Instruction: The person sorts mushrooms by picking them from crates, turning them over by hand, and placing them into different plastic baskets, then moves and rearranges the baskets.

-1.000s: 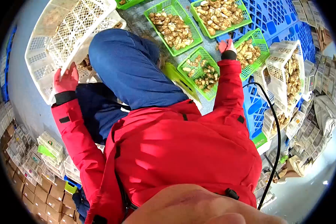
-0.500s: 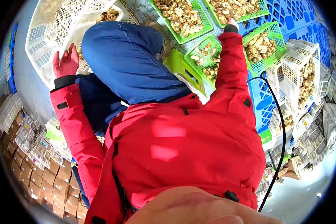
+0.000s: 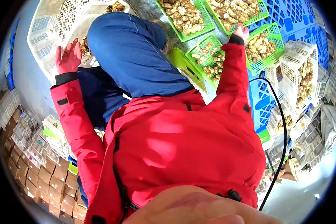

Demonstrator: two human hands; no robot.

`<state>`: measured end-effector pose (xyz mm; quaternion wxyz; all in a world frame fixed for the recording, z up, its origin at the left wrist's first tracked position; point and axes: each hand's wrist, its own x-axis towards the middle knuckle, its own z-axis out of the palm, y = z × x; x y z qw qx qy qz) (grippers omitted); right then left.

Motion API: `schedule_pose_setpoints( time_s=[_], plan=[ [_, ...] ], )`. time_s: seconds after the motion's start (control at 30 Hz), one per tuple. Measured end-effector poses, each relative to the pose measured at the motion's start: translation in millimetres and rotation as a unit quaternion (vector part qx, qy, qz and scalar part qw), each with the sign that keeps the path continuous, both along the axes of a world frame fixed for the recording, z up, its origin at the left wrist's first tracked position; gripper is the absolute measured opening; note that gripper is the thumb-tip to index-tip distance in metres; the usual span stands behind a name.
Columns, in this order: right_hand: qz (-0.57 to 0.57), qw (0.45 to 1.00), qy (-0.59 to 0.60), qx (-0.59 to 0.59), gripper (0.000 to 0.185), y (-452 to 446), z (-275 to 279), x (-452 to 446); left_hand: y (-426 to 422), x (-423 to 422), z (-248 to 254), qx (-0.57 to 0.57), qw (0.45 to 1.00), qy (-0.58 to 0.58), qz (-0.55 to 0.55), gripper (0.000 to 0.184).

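Note:
My left hand (image 3: 68, 56) is open, palm up and fingers apart, beside a large white crate (image 3: 43, 41) and my bent knee. Nothing shows in its palm. My right hand (image 3: 241, 33) is at the near edge of a green basket (image 3: 227, 33) of knobbly brown-and-cream mushrooms (image 3: 235, 13), just left of another green basket (image 3: 280, 52) with more mushrooms (image 3: 261, 46). Its fingers look curled in; whatever they hold is too small to make out. A smaller green basket (image 3: 195, 66) with sparser mushrooms (image 3: 212, 71) lies below and left of this hand.
Another full green basket (image 3: 183, 37) lies at the top. Blue plastic pallets (image 3: 287, 22) run along the upper right. White baskets of mushrooms (image 3: 305, 80) stand at right, past a black cable (image 3: 281, 112). Cardboard boxes (image 3: 44, 183) are stacked at lower left.
My right hand has moved right and back from the top green basket, toward the right-hand one, and more of it shows. My left hand has shifted slightly right, still open.

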<state>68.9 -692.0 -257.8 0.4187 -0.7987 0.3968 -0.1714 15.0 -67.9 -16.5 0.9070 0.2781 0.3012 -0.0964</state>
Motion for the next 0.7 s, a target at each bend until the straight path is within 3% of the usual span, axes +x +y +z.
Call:
schedule_pose_setpoints(
  time_s=[0.03, 0.07, 0.1, 0.13, 0.2, 0.27, 0.33, 0.37, 0.4, 0.47, 0.53, 0.6, 0.63, 0.67, 0.7],
  plan=[
    [0.121, 0.981, -0.015, -0.150, 0.027, 10.7, 26.1, -12.5, 3.7, -1.2, -2.1, -0.005, 1.000, -0.010, -0.024, 0.039],
    [0.236, 0.926, -0.030, -0.294, 0.026, 27.0, 43.7, -22.3, 4.0, -2.6, -3.6, -0.003, 0.999, -0.014, -0.041, 0.040],
    [0.199, 0.974, -0.086, -0.074, 0.023, 57.5, 30.2, -32.1, 3.5, -5.5, -4.4, -0.001, 0.998, -0.014, -0.060, 0.041],
    [0.147, 0.968, -0.135, 0.152, 0.021, 91.4, 15.4, -43.1, 3.1, -8.9, -3.2, 0.003, 0.997, -0.012, -0.080, 0.042],
    [0.257, 0.908, 0.174, 0.282, 0.028, 130.7, -5.9, -24.7, -4.4, -9.3, 1.4, 0.046, 0.994, -0.001, -0.101, 0.045],
    [0.362, 0.871, 0.327, 0.059, 0.040, 145.1, -35.2, 8.4, -4.6, -9.1, 0.9, 0.093, 0.991, 0.004, -0.095, 0.046],
    [0.336, 0.848, 0.409, -0.005, 0.053, 154.5, -115.9, 36.4, -2.3, -8.1, 4.6, 0.148, 0.984, 0.027, -0.100, 0.047],
    [0.319, 0.855, 0.407, -0.050, 0.055, 165.7, -110.7, 41.9, -6.2, -9.8, 9.2, 0.195, 0.975, 0.059, -0.086, 0.047],
    [0.309, 0.820, 0.468, -0.111, 0.057, 176.1, -115.4, 50.5, -7.6, -11.9, 12.5, 0.239, 0.964, 0.090, -0.072, 0.047],
    [0.355, 0.768, 0.530, -0.061, 0.070, 179.0, -110.5, 64.1, -5.5, -12.4, 14.6, 0.239, 0.960, 0.087, -0.114, 0.043],
    [0.355, 0.752, 0.543, -0.116, 0.059, 179.9, -124.7, 62.5, -10.0, -12.8, 17.5, 0.287, 0.940, 0.131, -0.126, 0.043],
    [0.446, 0.694, 0.555, -0.107, 0.047, 150.8, -175.7, 49.0, -10.4, -13.6, 21.1, 0.334, 0.916, 0.141, -0.170, 0.045],
    [0.544, 0.630, 0.519, -0.194, 0.040, 150.3, -141.9, 45.3, -8.6, -13.9, 23.1, 0.345, 0.909, 0.139, -0.188, 0.045],
    [0.471, 0.753, 0.459, 0.006, 0.035, 139.1, -141.4, 35.2, -8.0, -13.0, 25.0, 0.356, 0.901, 0.135, -0.206, 0.045],
    [0.370, 0.828, 0.368, 0.205, 0.030, 129.4, -136.4, 25.6, -11.6, -10.3, 28.9, 0.358, 0.903, 0.121, -0.205, 0.043]
  ],
)
